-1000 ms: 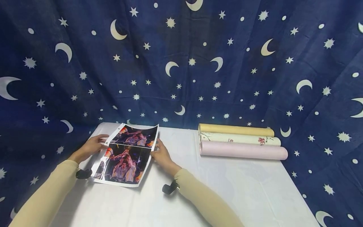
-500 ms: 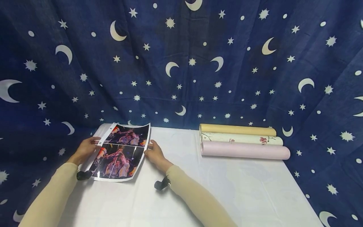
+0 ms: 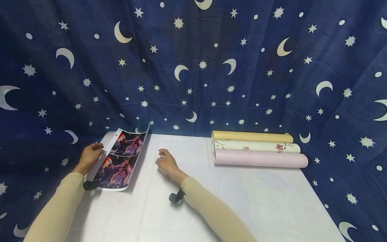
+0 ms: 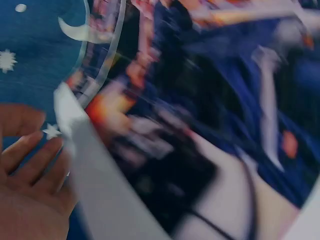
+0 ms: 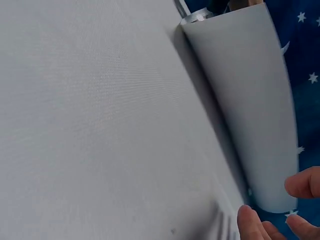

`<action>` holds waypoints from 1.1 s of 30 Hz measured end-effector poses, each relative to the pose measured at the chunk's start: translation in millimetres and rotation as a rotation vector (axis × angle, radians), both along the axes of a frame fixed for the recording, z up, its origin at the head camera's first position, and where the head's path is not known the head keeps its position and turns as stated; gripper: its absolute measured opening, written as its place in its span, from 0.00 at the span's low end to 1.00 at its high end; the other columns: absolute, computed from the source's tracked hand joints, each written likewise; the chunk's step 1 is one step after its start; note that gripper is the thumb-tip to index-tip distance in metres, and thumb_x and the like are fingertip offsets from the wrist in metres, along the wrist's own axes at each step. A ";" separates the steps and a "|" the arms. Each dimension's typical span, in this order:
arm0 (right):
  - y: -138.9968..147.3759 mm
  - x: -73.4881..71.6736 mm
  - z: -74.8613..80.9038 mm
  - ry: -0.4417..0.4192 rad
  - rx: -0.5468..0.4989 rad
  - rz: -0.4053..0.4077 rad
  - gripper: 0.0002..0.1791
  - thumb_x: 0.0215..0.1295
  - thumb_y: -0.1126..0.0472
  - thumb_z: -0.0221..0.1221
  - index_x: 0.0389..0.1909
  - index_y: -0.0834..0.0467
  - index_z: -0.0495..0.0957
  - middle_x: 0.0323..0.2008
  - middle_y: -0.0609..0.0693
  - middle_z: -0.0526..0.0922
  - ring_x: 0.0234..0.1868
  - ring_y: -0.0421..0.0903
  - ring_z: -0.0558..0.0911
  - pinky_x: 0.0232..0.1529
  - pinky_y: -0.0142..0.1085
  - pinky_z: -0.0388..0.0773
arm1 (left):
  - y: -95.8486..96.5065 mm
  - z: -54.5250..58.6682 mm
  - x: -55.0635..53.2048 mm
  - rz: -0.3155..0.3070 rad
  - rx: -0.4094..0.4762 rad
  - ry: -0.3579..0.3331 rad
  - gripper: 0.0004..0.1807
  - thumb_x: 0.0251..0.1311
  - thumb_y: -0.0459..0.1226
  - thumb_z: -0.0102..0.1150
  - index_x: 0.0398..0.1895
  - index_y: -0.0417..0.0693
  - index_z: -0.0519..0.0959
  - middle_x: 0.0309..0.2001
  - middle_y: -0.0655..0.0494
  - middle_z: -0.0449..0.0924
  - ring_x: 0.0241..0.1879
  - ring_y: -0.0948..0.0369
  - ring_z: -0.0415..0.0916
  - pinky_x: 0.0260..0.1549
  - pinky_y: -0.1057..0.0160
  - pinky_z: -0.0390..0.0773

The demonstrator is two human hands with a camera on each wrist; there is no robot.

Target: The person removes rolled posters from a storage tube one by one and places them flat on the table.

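A glossy photo print (image 3: 121, 171), with two similar crowd pictures and white margins, lies at the left of the table in the head view. Its right side curves upward. My left hand (image 3: 90, 157) is at its left margin; in the left wrist view the fingers (image 4: 37, 167) look loose and partly behind the paper edge, so a firm grip does not show. My right hand (image 3: 168, 165) hovers to the right of the print, apart from it, fingers loosely bent around nothing. The print's pale back (image 5: 240, 100) curves beyond the right fingers in the right wrist view.
Three rolls lie side by side at the back right: a yellow roll (image 3: 252, 137), a white floral roll (image 3: 263, 147) and a pink roll (image 3: 260, 158). The table (image 3: 223, 198) has a white cover. A dark blue moon-and-star curtain (image 3: 169, 43) hangs behind and at both sides.
The print has shifted left, and its right edge has come away from my right hand and sprung upward. My left hand stays at the left margin.
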State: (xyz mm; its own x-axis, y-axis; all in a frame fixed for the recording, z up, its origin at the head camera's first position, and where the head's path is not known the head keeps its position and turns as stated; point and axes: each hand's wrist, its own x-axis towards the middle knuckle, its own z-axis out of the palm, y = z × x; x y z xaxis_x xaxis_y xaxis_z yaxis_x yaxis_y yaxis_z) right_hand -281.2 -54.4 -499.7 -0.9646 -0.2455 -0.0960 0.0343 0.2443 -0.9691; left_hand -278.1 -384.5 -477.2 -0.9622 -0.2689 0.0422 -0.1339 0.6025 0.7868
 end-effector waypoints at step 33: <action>124.5 30.6 43.6 0.071 -0.252 0.110 0.29 0.67 0.68 0.55 0.68 0.58 0.63 0.65 0.63 0.70 0.56 0.56 0.82 0.51 0.41 0.83 | 146.3 69.8 42.7 -0.392 0.223 0.167 0.17 0.73 0.37 0.49 0.61 0.40 0.73 0.60 0.40 0.75 0.51 0.70 0.76 0.50 0.75 0.75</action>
State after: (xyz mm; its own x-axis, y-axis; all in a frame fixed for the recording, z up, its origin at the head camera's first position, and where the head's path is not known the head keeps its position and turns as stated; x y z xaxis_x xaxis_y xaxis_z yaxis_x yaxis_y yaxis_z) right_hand -250.6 70.2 -456.1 -0.9331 -0.3564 0.0479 -0.0490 -0.0058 -0.9988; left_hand -235.4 -238.1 -407.3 -0.9780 0.0923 0.1872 0.2086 0.3960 0.8942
